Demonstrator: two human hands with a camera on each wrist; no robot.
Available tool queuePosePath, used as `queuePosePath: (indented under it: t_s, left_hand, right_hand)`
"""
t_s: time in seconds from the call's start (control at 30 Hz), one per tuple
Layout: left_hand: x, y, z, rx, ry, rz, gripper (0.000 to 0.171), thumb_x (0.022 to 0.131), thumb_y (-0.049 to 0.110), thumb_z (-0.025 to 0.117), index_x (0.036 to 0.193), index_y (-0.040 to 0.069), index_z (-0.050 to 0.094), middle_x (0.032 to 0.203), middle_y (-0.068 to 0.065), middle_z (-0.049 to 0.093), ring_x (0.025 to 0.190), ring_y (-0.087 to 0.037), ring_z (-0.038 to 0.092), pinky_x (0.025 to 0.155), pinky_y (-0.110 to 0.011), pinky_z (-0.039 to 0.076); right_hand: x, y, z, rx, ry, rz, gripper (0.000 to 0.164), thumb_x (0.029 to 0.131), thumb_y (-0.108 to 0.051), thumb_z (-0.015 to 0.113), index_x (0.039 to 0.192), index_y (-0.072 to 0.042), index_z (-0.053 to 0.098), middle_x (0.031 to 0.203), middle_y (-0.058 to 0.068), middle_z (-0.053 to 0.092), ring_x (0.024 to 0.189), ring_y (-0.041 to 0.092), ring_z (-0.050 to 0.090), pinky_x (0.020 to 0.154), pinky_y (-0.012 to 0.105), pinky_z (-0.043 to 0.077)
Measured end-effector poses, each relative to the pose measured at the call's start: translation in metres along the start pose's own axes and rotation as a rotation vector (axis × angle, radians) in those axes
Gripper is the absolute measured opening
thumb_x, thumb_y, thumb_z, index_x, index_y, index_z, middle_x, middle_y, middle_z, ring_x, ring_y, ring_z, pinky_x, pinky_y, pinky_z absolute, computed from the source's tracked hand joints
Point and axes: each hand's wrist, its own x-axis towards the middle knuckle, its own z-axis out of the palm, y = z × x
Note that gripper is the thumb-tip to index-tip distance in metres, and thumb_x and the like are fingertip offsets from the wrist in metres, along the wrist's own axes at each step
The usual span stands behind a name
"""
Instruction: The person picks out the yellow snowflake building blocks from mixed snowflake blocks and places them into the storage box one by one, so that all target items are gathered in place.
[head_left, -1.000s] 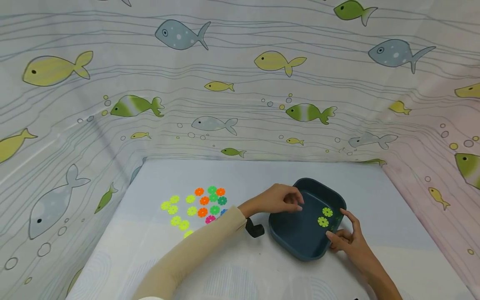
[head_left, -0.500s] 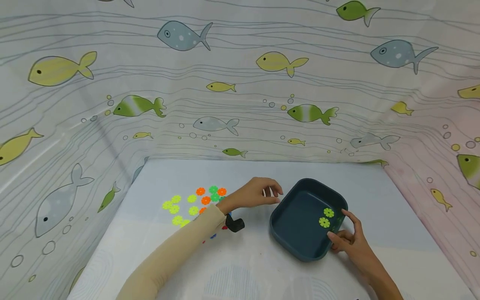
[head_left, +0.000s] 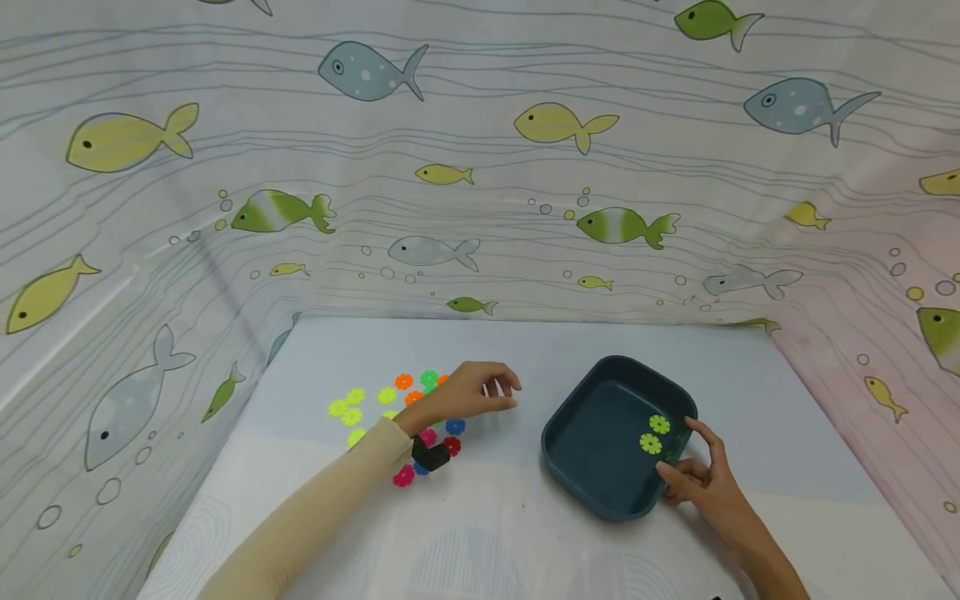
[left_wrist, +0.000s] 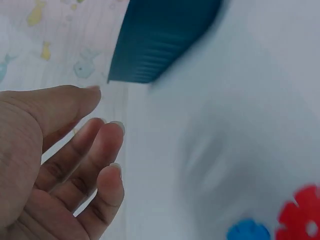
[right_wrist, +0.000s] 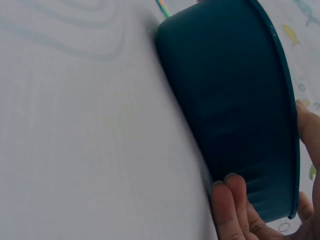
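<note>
In the head view my left hand point(head_left: 467, 392) hovers over the right side of a spread of flower-shaped plastic discs, fingers loosely bent and holding nothing. The left wrist view has the same bare fingertips point(left_wrist: 112, 137), with a red disc point(left_wrist: 302, 220) and a blue disc point(left_wrist: 248, 231) at the lower right. A dark teal square tray point(head_left: 592, 450) stands to the right of that hand. Two yellow-green discs point(head_left: 659, 424) lie inside it near its right wall. My right hand point(head_left: 705, 483) grips this right side, its fingers point(right_wrist: 227, 205) low against the outer wall.
Yellow discs point(head_left: 352, 416), orange discs point(head_left: 404, 381), a green disc point(head_left: 430, 378), pink discs point(head_left: 403, 475) and blue discs point(head_left: 455, 427) lie left of centre; my arm covers some. A black wrist strap mount point(head_left: 431, 454) hangs below the left wrist. A fish-printed curtain point(head_left: 510, 250) encloses the table.
My left hand has moved from over the tray leftward, back above the loose discs, uncovering pink, red and blue ones. The right hand and tray have stayed in place.
</note>
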Motion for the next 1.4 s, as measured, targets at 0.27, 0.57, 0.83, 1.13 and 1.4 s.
queuePosePath:
  t_s: [0.27, 0.57, 0.83, 1.13, 1.4]
  left_hand:
    - [-0.030, -0.019, -0.014, -0.003, 0.022, -0.056, 0.027, 0.097, 0.024, 0.075, 0.118, 0.008, 0.070, 0.100, 0.010, 0.067, 0.081, -0.012, 0.065, 0.074, -0.029, 0.057]
    - [-0.063, -0.039, -0.028, -0.054, 0.091, -0.175, 0.029, 0.097, 0.028, 0.074, 0.120, 0.009, 0.071, 0.101, 0.008, 0.068, 0.085, -0.017, 0.064, 0.073, -0.031, 0.055]
    - [-0.090, -0.048, -0.045, -0.013, 0.143, -0.254, 0.027, 0.097, 0.027, 0.075, 0.118, 0.012, 0.071, 0.099, 0.006, 0.068, 0.082, -0.019, 0.064, 0.066, -0.031, 0.055]
    - [-0.122, -0.061, -0.060, 0.037, 0.214, -0.354, 0.022, 0.097, 0.026, 0.075, 0.116, 0.015, 0.072, 0.097, 0.005, 0.067, 0.080, -0.018, 0.063, 0.065, -0.029, 0.053]
    - [-0.149, -0.069, -0.076, 0.033, 0.274, -0.394, 0.025, 0.097, 0.025, 0.074, 0.118, 0.012, 0.071, 0.096, 0.002, 0.070, 0.077, -0.022, 0.063, 0.060, -0.029, 0.052]
  right_hand:
    - [0.000, 0.002, -0.002, 0.003, -0.005, 0.007, 0.088, 0.103, -0.025, 0.066, 0.159, -0.040, 0.000, 0.101, 0.016, 0.067, 0.083, 0.030, 0.068, 0.077, 0.036, 0.058]
    - [-0.001, 0.001, -0.002, 0.005, -0.009, 0.002, 0.087, 0.103, -0.026, 0.065, 0.159, -0.039, 0.000, 0.101, 0.016, 0.068, 0.083, 0.030, 0.068, 0.077, 0.036, 0.058]
    - [0.000, -0.001, -0.002, 0.006, -0.009, 0.000, 0.087, 0.103, -0.026, 0.066, 0.159, -0.039, 0.000, 0.101, 0.016, 0.068, 0.083, 0.030, 0.069, 0.076, 0.036, 0.058]
    - [0.000, -0.001, -0.002, -0.003, -0.012, 0.001, 0.088, 0.103, -0.026, 0.066, 0.159, -0.039, 0.000, 0.101, 0.015, 0.068, 0.083, 0.029, 0.069, 0.077, 0.036, 0.059]
    - [0.000, -0.003, -0.001, -0.001, -0.014, 0.008, 0.088, 0.103, -0.026, 0.066, 0.159, -0.039, -0.001, 0.100, 0.014, 0.068, 0.082, 0.029, 0.069, 0.077, 0.036, 0.058]
